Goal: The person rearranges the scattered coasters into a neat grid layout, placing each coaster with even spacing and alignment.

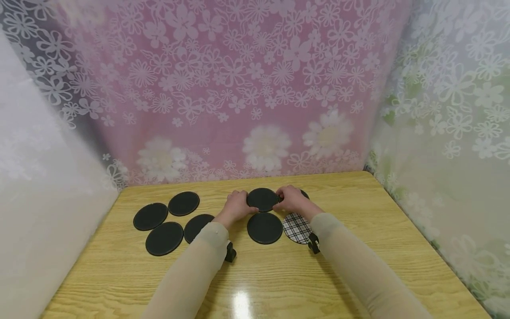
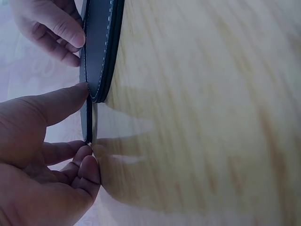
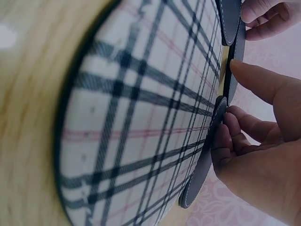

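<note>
A round black coaster (image 1: 262,199) with a stitched edge lies flat at the back middle of the table, between both hands. My left hand (image 1: 238,204) holds its left edge between thumb and fingertips. At the opposite edge, the thumb and fingers of my right hand (image 1: 294,200) hold the same coaster. Behind the right hand another black coaster (image 1: 305,194) is mostly hidden; in the right wrist view the curled fingers overlap its edge. Just in front lie a black coaster (image 1: 264,228) and a plaid coaster (image 3: 136,117), white with dark and red lines, partly covered by the right sleeve.
Several more black coasters lie in a group on the left, among them one at the far left (image 1: 150,216) and one partly behind the left sleeve (image 1: 198,226). Flowered curtains (image 1: 255,88) hang behind and beside the wooden table (image 1: 271,279).
</note>
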### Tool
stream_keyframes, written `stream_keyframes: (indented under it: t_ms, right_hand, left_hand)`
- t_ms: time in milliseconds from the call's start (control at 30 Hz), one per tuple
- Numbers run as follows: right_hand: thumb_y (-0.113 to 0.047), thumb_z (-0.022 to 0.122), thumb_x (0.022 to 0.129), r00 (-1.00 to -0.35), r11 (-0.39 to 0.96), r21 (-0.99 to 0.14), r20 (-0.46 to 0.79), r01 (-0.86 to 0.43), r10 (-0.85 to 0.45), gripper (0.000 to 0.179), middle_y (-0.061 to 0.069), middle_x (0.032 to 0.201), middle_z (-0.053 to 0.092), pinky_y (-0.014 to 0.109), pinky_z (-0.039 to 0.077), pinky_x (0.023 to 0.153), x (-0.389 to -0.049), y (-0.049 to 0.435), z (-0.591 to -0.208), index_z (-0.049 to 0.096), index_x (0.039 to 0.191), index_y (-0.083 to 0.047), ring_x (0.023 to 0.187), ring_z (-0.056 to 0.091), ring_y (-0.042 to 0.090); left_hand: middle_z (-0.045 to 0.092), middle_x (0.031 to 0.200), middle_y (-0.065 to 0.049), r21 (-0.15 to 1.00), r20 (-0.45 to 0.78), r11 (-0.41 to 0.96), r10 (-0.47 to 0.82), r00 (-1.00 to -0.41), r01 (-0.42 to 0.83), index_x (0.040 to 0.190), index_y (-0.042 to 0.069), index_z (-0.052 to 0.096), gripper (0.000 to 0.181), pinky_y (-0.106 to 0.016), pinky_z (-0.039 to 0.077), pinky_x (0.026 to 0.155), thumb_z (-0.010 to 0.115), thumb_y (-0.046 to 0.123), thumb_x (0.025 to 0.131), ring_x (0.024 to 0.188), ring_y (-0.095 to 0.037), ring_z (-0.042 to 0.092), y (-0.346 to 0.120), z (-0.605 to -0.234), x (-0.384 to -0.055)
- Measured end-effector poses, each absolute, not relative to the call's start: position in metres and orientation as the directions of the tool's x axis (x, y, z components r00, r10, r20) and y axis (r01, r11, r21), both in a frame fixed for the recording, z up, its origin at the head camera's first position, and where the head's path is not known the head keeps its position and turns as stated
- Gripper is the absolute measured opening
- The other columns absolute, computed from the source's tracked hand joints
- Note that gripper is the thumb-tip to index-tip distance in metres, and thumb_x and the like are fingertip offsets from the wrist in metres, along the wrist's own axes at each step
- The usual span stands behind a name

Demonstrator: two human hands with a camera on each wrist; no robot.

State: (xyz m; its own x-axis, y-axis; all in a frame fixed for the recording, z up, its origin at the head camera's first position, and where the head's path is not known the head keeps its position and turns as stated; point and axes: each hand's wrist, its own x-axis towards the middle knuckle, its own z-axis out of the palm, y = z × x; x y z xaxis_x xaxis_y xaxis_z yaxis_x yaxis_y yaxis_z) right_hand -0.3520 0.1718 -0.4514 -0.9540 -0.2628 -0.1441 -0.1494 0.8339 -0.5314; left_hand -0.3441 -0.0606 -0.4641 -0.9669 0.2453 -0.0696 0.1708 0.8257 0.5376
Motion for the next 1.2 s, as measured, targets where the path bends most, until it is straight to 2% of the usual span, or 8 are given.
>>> stream_keyframes:
  t_ms: [200,467,600,833,1067,1200]
  right_hand:
    - [-0.022,0.085,0.100,-0.956,0.831,-0.538,-0.143,-0.143,-0.258,0.059,0.021,0.139,0.064,0.056,0.049,0.111,-0.349,0.169,-0.448,0.064,0.149,0.002,0.134,0.053,0.043]
    - [-0.021,0.083,0.102,-0.957,0.825,-0.530,-0.081,-0.194,-0.277,0.064,0.023,0.139,0.066,0.055,0.053,0.107,-0.343,0.164,-0.449,0.058,0.155,0.005,0.131,0.060,0.041]
    - [-0.025,0.079,0.105,-0.962,0.843,-0.489,-0.032,-0.223,-0.273,0.064,0.023,0.145,0.061,0.059,0.049,0.110,-0.336,0.159,-0.448,0.055,0.158,0.002,0.137,0.054,0.044]
    - [-0.033,0.075,0.109,-0.952,0.839,-0.468,0.022,-0.279,-0.304,0.066,0.025,0.165,0.046,0.065,0.041,0.119,-0.321,0.141,-0.446,0.051,0.163,-0.003,0.155,0.039,0.047]
    - [-0.037,0.075,0.108,-0.938,0.820,-0.479,0.023,-0.313,-0.345,0.071,0.023,0.171,0.040,0.065,0.034,0.124,-0.301,0.126,-0.442,0.048,0.166,-0.006,0.160,0.035,0.045]
    - [-0.038,0.076,0.107,-0.918,0.799,-0.475,0.054,-0.370,-0.393,0.072,0.024,0.169,0.043,0.065,0.036,0.124,-0.291,0.113,-0.440,0.048,0.165,-0.005,0.158,0.038,0.045]
  left_hand:
    - [0.061,0.141,-0.026,0.535,-0.064,0.826,0.252,-0.966,0.180,0.148,-0.005,0.061,0.069,-0.055,0.048,0.111,0.085,0.038,0.100,0.130,-0.044,0.054,-0.063,-0.463,-0.343]
    - [0.054,0.155,-0.028,0.578,-0.053,0.798,0.247,-0.968,0.172,0.161,-0.004,0.050,0.075,-0.058,0.044,0.118,0.078,0.039,0.106,0.146,-0.046,0.049,-0.068,-0.457,-0.334]
    - [0.050,0.160,-0.029,0.576,-0.031,0.799,0.234,-0.972,0.174,0.163,-0.002,0.049,0.074,-0.060,0.043,0.119,0.077,0.037,0.106,0.149,-0.046,0.048,-0.073,-0.452,-0.327]
    - [0.052,0.161,-0.025,0.483,0.041,0.849,0.221,-0.975,0.212,0.161,0.001,0.053,0.071,-0.067,0.038,0.121,0.076,0.040,0.106,0.150,-0.046,0.049,-0.092,-0.446,-0.312]
    - [0.054,0.160,-0.024,0.439,0.063,0.871,0.217,-0.974,0.222,0.157,0.000,0.057,0.067,-0.069,0.035,0.121,0.076,0.040,0.106,0.147,-0.048,0.051,-0.124,-0.447,-0.287]
    - [0.053,0.160,-0.025,0.437,0.086,0.875,0.192,-0.978,0.210,0.157,-0.002,0.056,0.069,-0.072,0.033,0.121,0.078,0.040,0.106,0.148,-0.050,0.048,-0.145,-0.450,-0.275]
